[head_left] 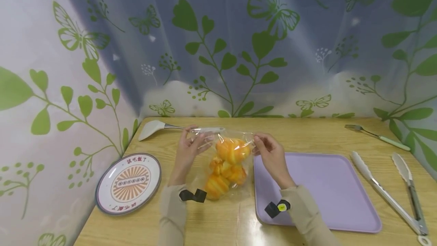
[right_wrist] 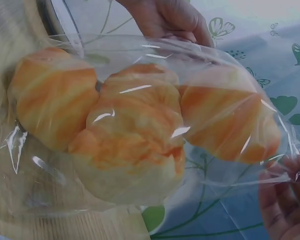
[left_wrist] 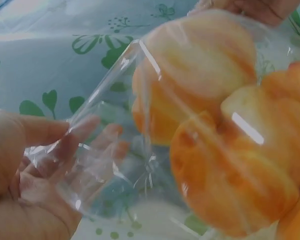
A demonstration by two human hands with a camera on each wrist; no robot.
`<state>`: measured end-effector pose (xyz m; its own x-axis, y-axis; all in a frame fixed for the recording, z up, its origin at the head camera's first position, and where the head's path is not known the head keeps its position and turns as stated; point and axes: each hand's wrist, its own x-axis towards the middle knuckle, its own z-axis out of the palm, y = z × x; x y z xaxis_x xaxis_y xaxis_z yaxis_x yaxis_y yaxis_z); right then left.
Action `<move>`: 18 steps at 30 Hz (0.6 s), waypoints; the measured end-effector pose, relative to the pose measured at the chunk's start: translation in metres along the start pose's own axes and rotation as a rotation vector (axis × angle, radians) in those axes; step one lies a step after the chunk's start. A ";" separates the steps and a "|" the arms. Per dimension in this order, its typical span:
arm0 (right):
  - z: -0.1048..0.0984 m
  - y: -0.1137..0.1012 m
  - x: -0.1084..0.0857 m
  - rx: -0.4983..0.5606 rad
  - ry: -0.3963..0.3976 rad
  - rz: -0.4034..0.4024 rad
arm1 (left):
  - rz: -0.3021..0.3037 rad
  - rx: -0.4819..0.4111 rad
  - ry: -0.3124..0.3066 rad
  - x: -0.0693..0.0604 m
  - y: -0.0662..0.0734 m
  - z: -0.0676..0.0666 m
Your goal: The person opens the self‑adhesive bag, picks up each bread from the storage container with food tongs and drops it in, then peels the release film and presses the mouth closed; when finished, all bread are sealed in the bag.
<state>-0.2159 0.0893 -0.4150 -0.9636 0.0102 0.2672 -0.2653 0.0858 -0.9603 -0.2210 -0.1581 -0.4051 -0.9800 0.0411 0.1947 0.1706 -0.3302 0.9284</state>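
A clear plastic bag (head_left: pixel 222 133) with several orange-yellow toy-like bread rolls (head_left: pixel 233 151) inside is held up over the wooden table. My left hand (head_left: pixel 187 154) pinches its upper left edge; in the left wrist view the thumb lies in front of the film and the fingers show through it behind. On the opposite side, my right hand (head_left: pixel 271 156) grips the upper right corner between thumb and fingers. The right wrist view has the rolls (right_wrist: pixel 55 97) in a row inside the film, with the right hand (right_wrist: pixel 290 200) at the corner.
A patterned white plate (head_left: pixel 102 194) lies at left, and a white-headed spatula (head_left: pixel 151 129) behind the left hand. On the right are a lilac tray (head_left: pixel 321 189), metal tongs (head_left: pixel 387 196) with pale tips, and a green-handled fork (head_left: pixel 392 141). A leaf-print curtain (head_left: pixel 218 86) backs the table.
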 end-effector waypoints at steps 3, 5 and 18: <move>-0.004 -0.002 -0.001 -0.004 0.016 -0.051 | 0.030 0.010 -0.095 -0.002 0.002 -0.006; -0.006 -0.004 -0.002 0.000 0.026 -0.076 | 0.050 0.005 -0.170 -0.003 0.003 -0.010; -0.016 -0.004 -0.012 0.000 -0.001 -0.118 | -0.047 0.035 -0.353 -0.007 0.007 -0.022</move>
<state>-0.2028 0.1051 -0.4131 -0.9256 -0.0010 0.3785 -0.3771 0.0867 -0.9221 -0.2152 -0.1819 -0.4069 -0.8920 0.3809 0.2433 0.1354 -0.2883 0.9479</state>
